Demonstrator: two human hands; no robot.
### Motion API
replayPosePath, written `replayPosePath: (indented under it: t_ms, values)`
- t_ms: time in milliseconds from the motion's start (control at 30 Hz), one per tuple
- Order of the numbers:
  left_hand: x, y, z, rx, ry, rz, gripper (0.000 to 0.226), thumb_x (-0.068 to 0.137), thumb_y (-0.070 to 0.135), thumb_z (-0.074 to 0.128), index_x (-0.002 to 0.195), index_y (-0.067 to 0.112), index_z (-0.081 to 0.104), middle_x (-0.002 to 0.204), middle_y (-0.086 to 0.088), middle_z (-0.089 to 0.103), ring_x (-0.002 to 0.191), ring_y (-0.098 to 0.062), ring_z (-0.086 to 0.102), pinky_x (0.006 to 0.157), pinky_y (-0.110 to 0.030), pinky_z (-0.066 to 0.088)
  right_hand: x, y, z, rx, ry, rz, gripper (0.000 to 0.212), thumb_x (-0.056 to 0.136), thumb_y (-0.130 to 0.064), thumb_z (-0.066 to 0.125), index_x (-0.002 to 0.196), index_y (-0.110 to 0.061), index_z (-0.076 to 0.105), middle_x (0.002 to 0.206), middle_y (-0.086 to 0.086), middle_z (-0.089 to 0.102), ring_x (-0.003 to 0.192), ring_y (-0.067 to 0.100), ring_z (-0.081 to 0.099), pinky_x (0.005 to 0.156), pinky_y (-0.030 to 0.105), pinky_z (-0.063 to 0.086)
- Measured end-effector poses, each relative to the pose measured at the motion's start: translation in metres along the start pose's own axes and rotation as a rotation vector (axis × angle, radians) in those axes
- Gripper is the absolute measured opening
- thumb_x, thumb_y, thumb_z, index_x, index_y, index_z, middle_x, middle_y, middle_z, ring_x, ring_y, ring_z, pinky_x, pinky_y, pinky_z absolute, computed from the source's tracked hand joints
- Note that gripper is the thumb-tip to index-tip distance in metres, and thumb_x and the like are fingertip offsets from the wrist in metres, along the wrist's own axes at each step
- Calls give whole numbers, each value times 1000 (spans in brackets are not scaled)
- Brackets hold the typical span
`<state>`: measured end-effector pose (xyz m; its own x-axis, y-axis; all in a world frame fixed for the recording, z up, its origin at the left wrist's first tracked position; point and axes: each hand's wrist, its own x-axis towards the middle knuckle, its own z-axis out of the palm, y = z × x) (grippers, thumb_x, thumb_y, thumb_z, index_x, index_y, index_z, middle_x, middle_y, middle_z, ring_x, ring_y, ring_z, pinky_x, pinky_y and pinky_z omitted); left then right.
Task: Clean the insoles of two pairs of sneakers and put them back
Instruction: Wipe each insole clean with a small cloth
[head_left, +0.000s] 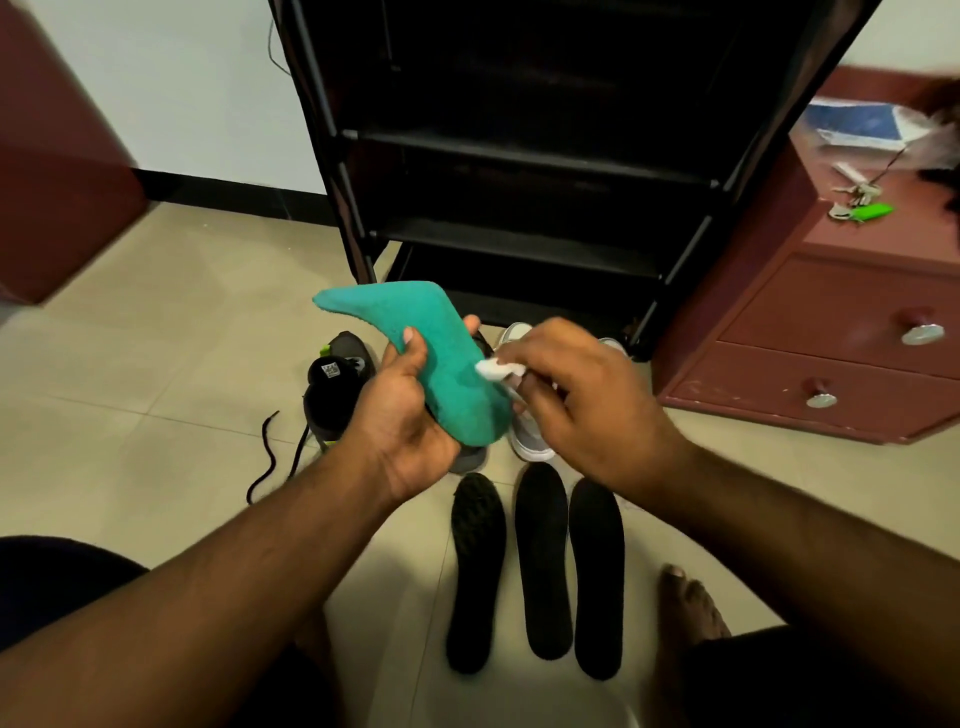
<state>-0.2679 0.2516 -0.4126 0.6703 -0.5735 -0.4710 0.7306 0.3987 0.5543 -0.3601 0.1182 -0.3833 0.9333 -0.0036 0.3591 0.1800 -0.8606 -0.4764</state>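
Teal foam insole (441, 358) — held above the floor tiles, over the sneakers.
Left hand (410, 415) grips its heel end; right hand (571, 395) pinches a small white wipe (496, 370) against its edge — three black insoles (540, 566) lie side by side on the floor below.

Green fabric-topped foam insole (441, 364): held bent above the floor, white folded wipe (496, 370) pressed to it. Three black foam insoles (543, 561): laid parallel on the beige tiled floor (156, 374). Black sneakers (332, 389) and grey sneakers (530, 441): stood beyond them, before the rack.
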Motion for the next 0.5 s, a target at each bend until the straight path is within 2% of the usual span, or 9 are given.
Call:
replayPosePath:
  t_ms: [67, 133, 200, 267, 367, 433, 500]
  values:
    - [-4, -9, 2, 56, -20, 1, 51, 104, 47, 25, 109, 27, 72, 115, -3, 72, 95, -22, 73, 87, -48, 54, 0, -1, 4, -177, -95, 55, 30, 95, -27, 44, 120, -19, 58, 110, -1, 55, 97, 17, 57, 76, 31, 49]
    - [-7, -12, 4, 47, -47, 11, 50, 105, 44, 25, 97, 29, 72, 107, -2, 75, 92, -20, 73, 86, -47, 54, -5, -5, 15, -207, -230, 86, 34, 95, -28, 51, 128, -20, 50, 117, -1, 50, 102, 16, 54, 82, 27, 46]
    - [-7, -10, 6, 39, -32, 18, 44, 105, 43, 25, 106, 29, 67, 109, -1, 74, 90, -20, 74, 78, -44, 55, -7, -5, 22, -207, -248, 66, 41, 89, -22, 61, 128, -14, 51, 118, 4, 52, 102, 20, 54, 85, 31, 49]
    - [-4, -6, 3, 35, -32, 34, 42, 105, 44, 24, 121, 29, 60, 117, 1, 71, 94, -21, 73, 74, -43, 56, -6, -6, 21, -224, -235, 26, 37, 84, -16, 67, 119, -9, 59, 111, 8, 57, 95, 22, 58, 81, 36, 53]
    - [-1, -2, -1, -35, -20, 45, 41, 104, 45, 26, 129, 29, 54, 124, 1, 68, 103, -29, 70, 69, -46, 59, -4, -9, 12, 61, -265, -27, 20, 81, -8, 66, 101, -8, 71, 93, 5, 66, 82, 15, 63, 74, 30, 54]
    - [-1, 0, 0, -55, -20, 48, 40, 104, 43, 30, 130, 25, 55, 127, -4, 67, 102, -29, 71, 65, -47, 60, 0, -9, 3, 241, -233, 98, 18, 86, -7, 64, 102, -12, 73, 91, -3, 67, 76, 3, 61, 71, 19, 51]
    - [-2, -2, 2, 22, -4, 57, 30, 104, 34, 38, 124, 26, 60, 122, -5, 69, 98, -27, 72, 67, -47, 59, 5, 3, -1, 277, -61, 261, 19, 88, -6, 64, 104, -13, 72, 93, -4, 66, 70, 3, 61, 67, 21, 52]
